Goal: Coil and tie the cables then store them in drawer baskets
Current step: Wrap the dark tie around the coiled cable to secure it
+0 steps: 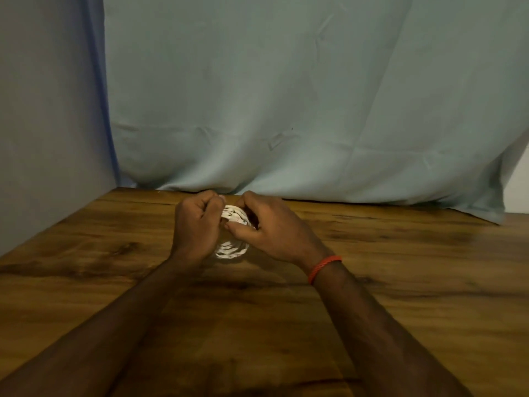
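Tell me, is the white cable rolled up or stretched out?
Rolled up. The white cable shows stacked loops, gripped between the left hand and right hand.

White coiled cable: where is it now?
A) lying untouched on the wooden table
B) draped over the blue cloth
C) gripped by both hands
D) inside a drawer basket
C: the left hand and right hand both curl their fingers round the white coiled cable, which shows between them.

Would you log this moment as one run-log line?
left hand: grips white cable coil | right hand: grips same coil | below: wooden table
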The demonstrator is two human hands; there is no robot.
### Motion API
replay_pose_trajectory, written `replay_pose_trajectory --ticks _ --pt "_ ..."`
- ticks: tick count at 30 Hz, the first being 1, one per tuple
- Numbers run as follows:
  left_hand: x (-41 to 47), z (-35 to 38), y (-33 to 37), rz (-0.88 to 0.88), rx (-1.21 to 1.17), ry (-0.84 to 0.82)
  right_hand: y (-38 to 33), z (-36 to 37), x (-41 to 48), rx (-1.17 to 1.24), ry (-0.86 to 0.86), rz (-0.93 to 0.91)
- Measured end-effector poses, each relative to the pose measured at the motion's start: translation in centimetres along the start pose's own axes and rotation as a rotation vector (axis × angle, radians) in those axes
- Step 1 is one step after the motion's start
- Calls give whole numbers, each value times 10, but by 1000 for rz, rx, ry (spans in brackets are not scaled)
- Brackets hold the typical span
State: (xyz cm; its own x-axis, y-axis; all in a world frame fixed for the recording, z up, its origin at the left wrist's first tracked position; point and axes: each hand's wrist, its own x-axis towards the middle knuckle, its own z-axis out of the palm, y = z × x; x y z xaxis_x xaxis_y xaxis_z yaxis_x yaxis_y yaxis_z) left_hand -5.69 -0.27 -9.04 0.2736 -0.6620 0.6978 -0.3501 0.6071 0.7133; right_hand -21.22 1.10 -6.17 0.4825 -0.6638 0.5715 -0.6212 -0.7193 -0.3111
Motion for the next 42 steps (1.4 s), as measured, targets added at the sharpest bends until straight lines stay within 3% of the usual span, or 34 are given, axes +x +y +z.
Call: replay_pose_trajectory --ticks 4,9,14,18,24,32,35,39,42 --pt "-1 2 -1 -58 16 -37 5 0 0 -11 13 -6" --pt "-4 6 4 -284 41 -98 10 -3 -3 -73 35 -1" --pt "-4 7 4 -447 48 -155 0 -9 -4 -165 61 -159" --pt "-1 3 3 -493 56 -229 -9 -9 -4 -364 30 -293" --pt "1 0 11 -521 18 -329 -18 -12 -3 -444 -89 -326" --pt "8 -8 11 -550 21 -298 -37 8 5 -597 3 -271" --pt "10 -10 12 -683 -180 -239 -39 8 4 -430 6 -284" --pt "10 -11 17 -770 -375 -261 -27 14 5 -583 102 -501" --pt "9 -11 22 -878 -507 -305 -20 15 7 -510 130 -485"
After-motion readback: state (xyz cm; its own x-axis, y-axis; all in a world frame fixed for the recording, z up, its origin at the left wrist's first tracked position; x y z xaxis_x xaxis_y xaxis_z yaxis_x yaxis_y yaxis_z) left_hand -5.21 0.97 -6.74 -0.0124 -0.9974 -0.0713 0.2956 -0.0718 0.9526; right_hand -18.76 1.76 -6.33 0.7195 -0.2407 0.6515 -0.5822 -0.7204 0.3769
